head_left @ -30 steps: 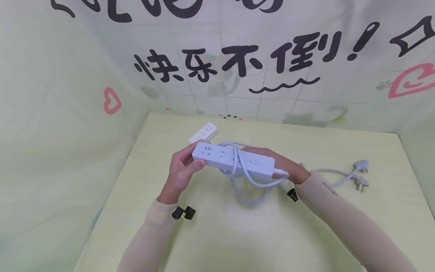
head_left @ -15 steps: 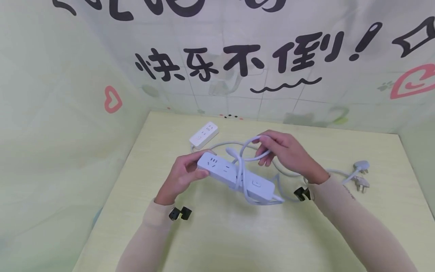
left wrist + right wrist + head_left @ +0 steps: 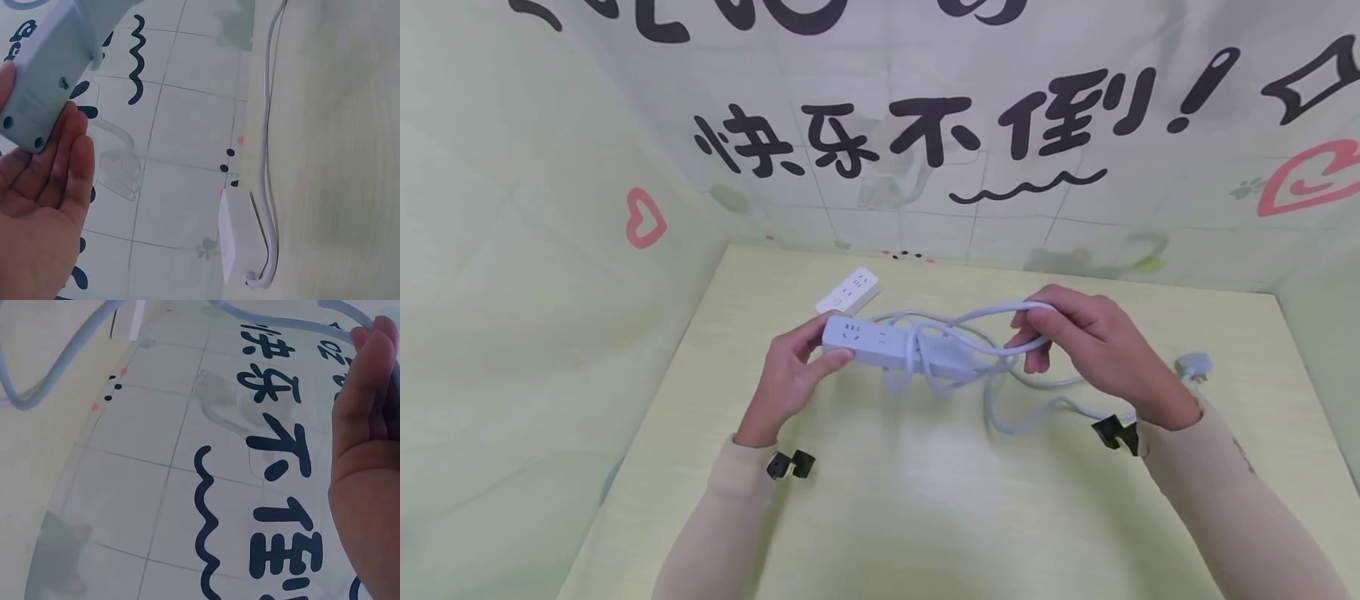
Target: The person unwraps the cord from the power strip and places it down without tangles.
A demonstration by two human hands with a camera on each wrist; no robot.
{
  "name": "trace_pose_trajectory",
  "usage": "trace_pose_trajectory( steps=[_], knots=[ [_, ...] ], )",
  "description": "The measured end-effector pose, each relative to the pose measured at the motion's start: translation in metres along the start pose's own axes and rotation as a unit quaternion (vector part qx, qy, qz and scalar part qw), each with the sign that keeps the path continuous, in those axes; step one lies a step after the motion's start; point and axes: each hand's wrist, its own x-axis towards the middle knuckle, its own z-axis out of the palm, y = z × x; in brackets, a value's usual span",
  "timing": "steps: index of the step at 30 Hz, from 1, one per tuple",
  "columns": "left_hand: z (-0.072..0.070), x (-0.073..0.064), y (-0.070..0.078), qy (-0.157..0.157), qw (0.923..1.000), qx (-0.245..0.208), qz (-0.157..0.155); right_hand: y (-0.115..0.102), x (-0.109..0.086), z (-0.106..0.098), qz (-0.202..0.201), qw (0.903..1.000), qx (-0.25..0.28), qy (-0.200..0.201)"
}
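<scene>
My left hand (image 3: 788,375) grips the left end of a long pale-blue power strip (image 3: 861,335), thumb on its front edge and fingers behind. In the left wrist view the strip's underside (image 3: 44,87) shows, with a keyhole slot and round corner marks. Loops of the strip's own cord wrap around its middle and right part. To the right, my right hand (image 3: 1093,346) pinches a drawn-out loop of that cord (image 3: 992,311) between thumb and fingers. In the right wrist view the cord (image 3: 275,322) runs from the fingers across the top.
A smaller white power strip (image 3: 848,292) lies at the back left of the pale wooden table (image 3: 925,517), its cord (image 3: 265,125) trailing right. A plug (image 3: 1193,365) lies at the right, beyond my wrist. A printed sheet (image 3: 850,217) stands along the table's back edge.
My right hand has come out from behind the strip and moved right, pulling a cord loop with it. My left hand keeps its grip, and the strip has dipped and risen again.
</scene>
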Motion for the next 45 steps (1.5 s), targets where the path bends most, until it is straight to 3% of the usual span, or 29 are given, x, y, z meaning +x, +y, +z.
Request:
trace_pose_trajectory(
  steps=[5, 11, 13, 16, 19, 22, 25, 28, 31, 35, 38, 42, 45],
  knots=[
    [-0.004, 0.003, 0.001, 0.078, 0.9965, -0.028, 0.012, 0.006, -0.011, -0.008, 0.04, 0.9977, -0.042, -0.035],
    [-0.008, 0.007, 0.002, 0.094, 0.9949, -0.027, 0.027, 0.01, -0.022, -0.017, 0.042, 0.9953, -0.055, -0.068],
    [-0.011, 0.007, 0.002, 0.093, 0.9951, -0.02, 0.028, 0.011, -0.024, -0.019, 0.028, 0.9971, -0.056, -0.043],
    [-0.016, 0.007, 0.001, 0.093, 0.9954, -0.016, 0.019, 0.011, -0.024, -0.019, 0.017, 0.9976, -0.06, 0.03],
    [-0.023, 0.005, 0.001, 0.093, 0.9951, -0.031, 0.011, 0.012, -0.024, -0.021, 0.036, 0.9936, -0.047, 0.097],
    [-0.027, 0.003, 0.001, 0.104, 0.9933, -0.051, 0.01, 0.013, -0.024, -0.023, 0.062, 0.9906, -0.029, 0.119],
    [-0.028, 0.003, 0.001, 0.125, 0.9906, -0.052, 0.021, 0.014, -0.028, -0.025, 0.057, 0.9943, -0.017, 0.088],
    [-0.026, 0.004, 0.001, 0.153, 0.9866, -0.047, 0.033, 0.015, -0.032, -0.024, 0.031, 0.9994, -0.001, 0.017],
    [-0.023, 0.006, 0.001, 0.19, 0.979, -0.062, 0.039, 0.015, -0.031, -0.019, 0.021, 0.9978, 0.004, -0.063],
    [-0.017, 0.009, 0.007, 0.221, 0.9627, -0.15, 0.041, 0.02, -0.026, -0.009, 0.07, 0.9877, -0.024, -0.138],
    [-0.014, 0.01, 0.01, 0.195, 0.9439, -0.26, 0.06, 0.035, -0.022, 0.0, 0.128, 0.9782, -0.037, -0.159],
    [-0.015, 0.01, 0.014, 0.091, 0.9194, -0.37, 0.096, 0.058, -0.012, 0.008, 0.206, 0.967, -0.049, -0.142],
    [-0.017, 0.008, 0.017, 0.005, 0.9194, -0.377, 0.111, 0.066, -0.005, 0.001, 0.251, 0.9608, -0.07, -0.096]
  ],
)
